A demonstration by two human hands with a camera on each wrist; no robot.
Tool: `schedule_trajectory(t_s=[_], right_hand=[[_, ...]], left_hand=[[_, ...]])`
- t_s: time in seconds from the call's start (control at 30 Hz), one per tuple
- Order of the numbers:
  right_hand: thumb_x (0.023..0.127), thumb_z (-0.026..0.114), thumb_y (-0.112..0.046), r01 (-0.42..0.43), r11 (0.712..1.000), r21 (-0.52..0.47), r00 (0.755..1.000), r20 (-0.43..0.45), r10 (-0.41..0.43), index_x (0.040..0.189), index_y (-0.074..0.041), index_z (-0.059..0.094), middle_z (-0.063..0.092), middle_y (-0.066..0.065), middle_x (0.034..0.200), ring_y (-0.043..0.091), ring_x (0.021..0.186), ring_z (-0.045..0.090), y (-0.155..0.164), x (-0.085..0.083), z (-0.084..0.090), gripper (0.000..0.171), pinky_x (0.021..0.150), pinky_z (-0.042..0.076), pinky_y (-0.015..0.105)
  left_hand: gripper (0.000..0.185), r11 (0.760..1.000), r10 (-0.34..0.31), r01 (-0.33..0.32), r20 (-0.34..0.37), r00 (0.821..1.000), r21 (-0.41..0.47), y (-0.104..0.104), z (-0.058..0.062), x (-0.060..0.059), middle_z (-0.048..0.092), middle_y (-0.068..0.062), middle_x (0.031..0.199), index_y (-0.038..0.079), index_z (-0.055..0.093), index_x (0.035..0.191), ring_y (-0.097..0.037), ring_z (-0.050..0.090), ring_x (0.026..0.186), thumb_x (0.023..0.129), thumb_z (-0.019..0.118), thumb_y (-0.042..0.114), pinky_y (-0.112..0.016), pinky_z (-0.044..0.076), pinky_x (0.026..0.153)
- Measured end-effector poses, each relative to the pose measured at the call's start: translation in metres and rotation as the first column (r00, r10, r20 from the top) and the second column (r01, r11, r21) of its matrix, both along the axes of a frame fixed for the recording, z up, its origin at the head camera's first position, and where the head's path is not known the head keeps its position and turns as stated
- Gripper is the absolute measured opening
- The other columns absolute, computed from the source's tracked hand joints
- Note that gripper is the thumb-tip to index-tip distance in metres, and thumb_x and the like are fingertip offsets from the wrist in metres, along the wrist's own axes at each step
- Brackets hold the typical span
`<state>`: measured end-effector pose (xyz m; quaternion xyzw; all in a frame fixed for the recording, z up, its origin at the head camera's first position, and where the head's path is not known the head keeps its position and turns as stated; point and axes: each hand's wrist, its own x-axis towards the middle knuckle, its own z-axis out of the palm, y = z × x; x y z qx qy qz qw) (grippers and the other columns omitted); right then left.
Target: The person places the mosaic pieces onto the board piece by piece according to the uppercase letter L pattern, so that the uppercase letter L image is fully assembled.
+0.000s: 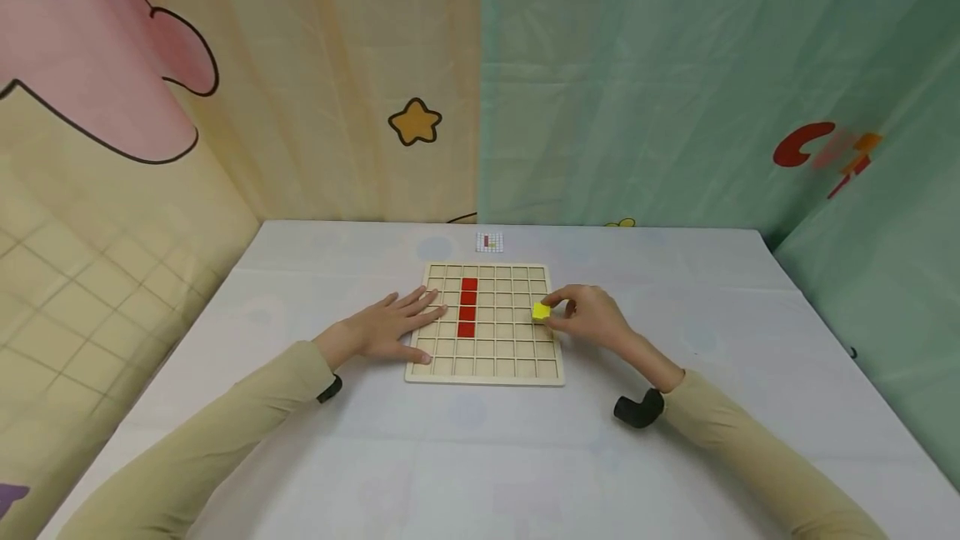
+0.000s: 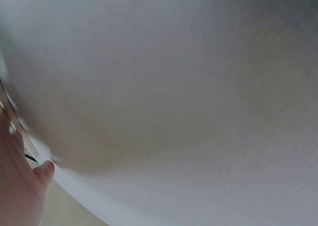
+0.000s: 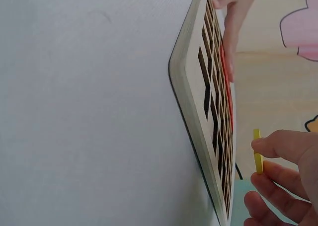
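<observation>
A wooden grid board (image 1: 483,371) lies on the white table, with a column of red square tiles (image 1: 467,307) set in its cells. My right hand (image 1: 592,315) pinches a yellow square tile (image 1: 541,312) between thumb and fingers, over the board's right edge. In the right wrist view the yellow tile (image 3: 258,151) is seen edge-on, held apart from the board. My left hand (image 1: 390,327) rests with spread, straight fingers on the board's left side. Only part of the left hand (image 2: 22,181) shows in the left wrist view, beside the board's edge.
Behind the board lies a small card (image 1: 490,242) printed with a grid and coloured squares. The white table (image 1: 465,473) reaches back to patterned curtains (image 1: 645,90). A black wrist device (image 1: 639,410) sticks out beneath the right sleeve.
</observation>
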<state>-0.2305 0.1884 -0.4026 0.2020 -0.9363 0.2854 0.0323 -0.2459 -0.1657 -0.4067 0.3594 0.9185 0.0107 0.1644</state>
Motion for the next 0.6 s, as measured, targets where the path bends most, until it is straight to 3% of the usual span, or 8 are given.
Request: schedule_trajectory(t_s=[0.4, 0.6], right_hand=[[0.076, 0.08, -0.022, -0.048, 0.999, -0.012, 0.998, -0.051, 0.047, 0.1, -0.011, 0.076, 0.073, 0.002, 0.093, 0.006, 0.058, 0.049, -0.036, -0.004, -0.003, 0.026, 0.049, 0.038, 0.02], [0.077, 0.08, -0.027, -0.079, 0.997, 0.016, 0.997, -0.019, 0.08, 0.101, -0.012, 0.076, 0.073, 0.0, 0.092, 0.006, 0.056, 0.047, -0.052, -0.005, -0.003, 0.028, 0.049, 0.036, 0.019]], left_hand=[[0.087, 1.0, 0.001, -0.001, 0.002, 1.0, 0.002, -0.002, -0.001, -0.001, 0.0, -0.006, 0.164, 0.026, 0.015, 0.155, -0.029, -0.001, 0.151, 0.087, 0.048, 0.069, -0.061, 0.01, 0.117], [0.088, 1.0, 0.007, -0.007, 0.002, 1.0, -0.006, -0.001, -0.004, -0.002, -0.001, -0.005, 0.164, 0.027, 0.013, 0.155, -0.028, -0.002, 0.151, 0.087, 0.047, 0.07, -0.06, 0.01, 0.117]])
